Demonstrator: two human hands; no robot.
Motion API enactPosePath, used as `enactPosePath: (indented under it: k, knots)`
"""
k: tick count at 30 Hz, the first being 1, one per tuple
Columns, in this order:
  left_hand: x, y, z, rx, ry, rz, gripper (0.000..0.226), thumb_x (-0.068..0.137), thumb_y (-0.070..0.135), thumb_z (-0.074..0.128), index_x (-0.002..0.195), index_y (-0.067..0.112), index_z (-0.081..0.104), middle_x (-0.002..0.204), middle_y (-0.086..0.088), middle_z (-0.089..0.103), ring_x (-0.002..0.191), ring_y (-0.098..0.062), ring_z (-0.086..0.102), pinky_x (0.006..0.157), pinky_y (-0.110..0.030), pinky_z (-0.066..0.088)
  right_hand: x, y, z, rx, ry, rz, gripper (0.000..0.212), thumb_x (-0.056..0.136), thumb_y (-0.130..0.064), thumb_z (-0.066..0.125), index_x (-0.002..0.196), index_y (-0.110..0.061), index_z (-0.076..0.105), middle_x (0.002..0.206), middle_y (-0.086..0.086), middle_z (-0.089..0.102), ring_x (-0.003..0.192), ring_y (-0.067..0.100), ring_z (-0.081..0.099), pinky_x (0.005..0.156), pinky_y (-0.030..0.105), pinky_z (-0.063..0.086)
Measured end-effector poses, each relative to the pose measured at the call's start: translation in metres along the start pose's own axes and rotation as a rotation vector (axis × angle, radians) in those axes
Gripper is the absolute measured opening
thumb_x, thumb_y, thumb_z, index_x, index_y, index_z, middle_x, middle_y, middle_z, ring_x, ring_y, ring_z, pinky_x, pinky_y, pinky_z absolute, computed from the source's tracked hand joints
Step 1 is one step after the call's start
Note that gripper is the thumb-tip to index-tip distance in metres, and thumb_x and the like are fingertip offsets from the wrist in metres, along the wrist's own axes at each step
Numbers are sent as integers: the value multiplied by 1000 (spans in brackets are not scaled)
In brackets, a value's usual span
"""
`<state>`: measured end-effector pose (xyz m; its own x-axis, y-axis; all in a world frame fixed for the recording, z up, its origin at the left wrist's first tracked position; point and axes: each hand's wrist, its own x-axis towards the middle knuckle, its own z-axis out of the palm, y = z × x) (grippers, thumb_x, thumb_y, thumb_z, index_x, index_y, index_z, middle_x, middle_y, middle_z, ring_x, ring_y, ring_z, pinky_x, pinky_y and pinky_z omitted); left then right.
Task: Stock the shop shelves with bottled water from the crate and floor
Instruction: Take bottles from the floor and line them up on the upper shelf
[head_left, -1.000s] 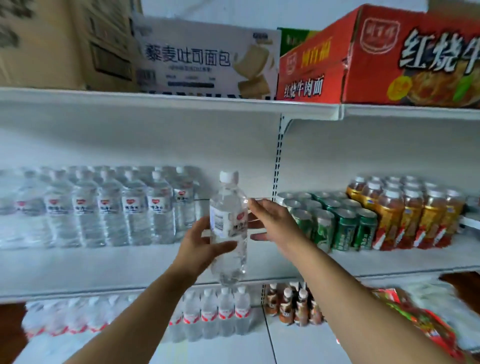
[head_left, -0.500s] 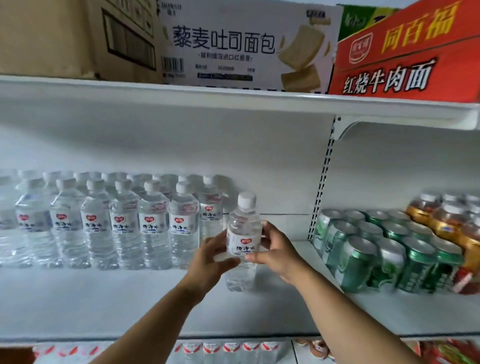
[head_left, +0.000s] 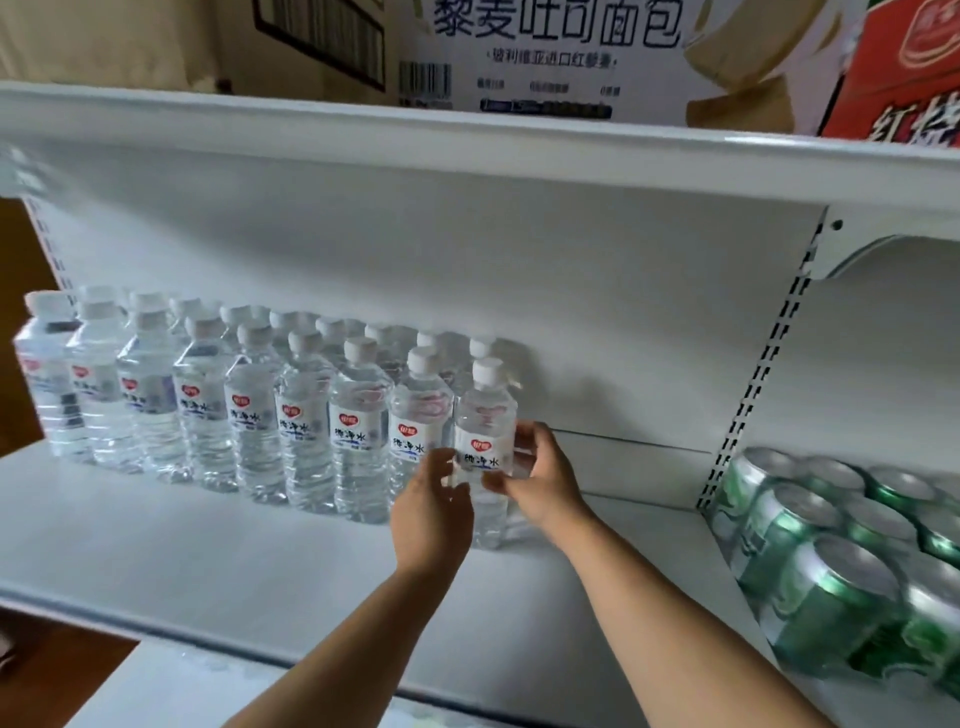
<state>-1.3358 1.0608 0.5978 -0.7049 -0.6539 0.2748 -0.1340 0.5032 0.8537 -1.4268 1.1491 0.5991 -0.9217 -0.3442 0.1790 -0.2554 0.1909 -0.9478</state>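
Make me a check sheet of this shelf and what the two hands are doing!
Surface: white shelf, bottles standing toward its back.
Job's things: held water bottle upright at the right end of the row of water bottles.
Clutter: green cans in the next bay, apart from the held bottle.
Hands: left hand and right hand both grip the held water bottle.
Cables: nothing seen.
Surroundings: brown cardboard box, bread carton and red carton on the shelf above.
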Motion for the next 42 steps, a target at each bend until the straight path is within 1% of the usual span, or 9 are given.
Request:
enactPosePath:
  k: [6, 16, 20, 24, 26, 31, 35, 37, 42]
  knots:
    - [2, -7, 2, 39, 3, 17, 46, 87, 9, 53, 130, 24, 51, 121, -3, 56, 96, -21, 64, 80, -30, 45, 10, 1, 11, -59, 35, -57, 63, 59, -3, 83, 105, -25, 46, 117, 3, 58, 100, 12, 56, 88, 21, 42]
    - [-24, -4, 3, -98, -68, 126, 32, 85, 3, 55, 116, 12, 58, 108, -6, 62, 73, -10, 57, 68, -19, 40, -29, -1, -11, 23, 108, 31, 69, 72, -4, 76, 132, -18, 43, 134, 2, 47, 111, 12, 50, 100, 30, 43]
    - [-63, 18, 34, -254, -307, 273, 29, 84, 1, 55, 112, 10, 60, 103, -3, 61, 77, -10, 60, 66, -9, 43, -92, 2, -66, 111, 314, 41, 51, 79, 2, 67, 124, -15, 49, 126, -1, 51, 114, 13, 51, 97, 26, 43]
    - [-138, 55, 80, -452, -585, 367, 29, 82, 6, 58, 111, 9, 59, 102, -5, 63, 86, -16, 63, 75, -26, 50, -188, 9, -136, 122, 563, 75, 43, 82, 8, 60, 116, -15, 51, 116, 1, 55, 107, 11, 53, 93, 25, 45]
    - [-183, 75, 99, -498, -706, 378, 29, 82, 8, 57, 111, 9, 60, 103, -6, 64, 89, -18, 63, 76, -24, 49, -244, 16, -170, 57, 676, 121, 39, 83, 6, 60, 114, -17, 51, 115, 3, 56, 108, 13, 54, 92, 24, 45]
    - [-320, 112, 139, -530, -1063, 510, 39, 75, 20, 52, 111, 9, 61, 100, -3, 65, 91, -19, 62, 80, -29, 49, -399, 42, -239, 14, 1030, 280, 31, 84, 1, 62, 107, -18, 55, 104, -3, 59, 95, 10, 55, 90, 31, 45]
    - [-426, 122, 166, -446, -1286, 563, 37, 76, 23, 54, 111, 11, 60, 99, -1, 65, 94, -21, 63, 82, -34, 51, -509, 77, -273, 62, 1255, 458, 29, 83, 4, 62, 102, -18, 55, 111, 5, 58, 102, 19, 53, 92, 35, 46]
    - [-478, 120, 180, -385, -1396, 533, 35, 79, 20, 58, 113, 12, 60, 102, -1, 64, 98, -21, 62, 85, -35, 50, -561, 98, -293, 57, 1308, 554, 28, 84, -1, 63, 107, -16, 55, 111, 1, 58, 105, 16, 54, 99, 36, 46]
    - [-604, 83, 232, -152, -1587, 496, 31, 83, 19, 61, 114, 14, 60, 105, 7, 60, 100, -15, 58, 88, -26, 43, -672, 173, -331, 49, 1262, 847, 38, 86, -15, 64, 122, -19, 53, 115, -12, 52, 109, 6, 50, 92, 20, 42]
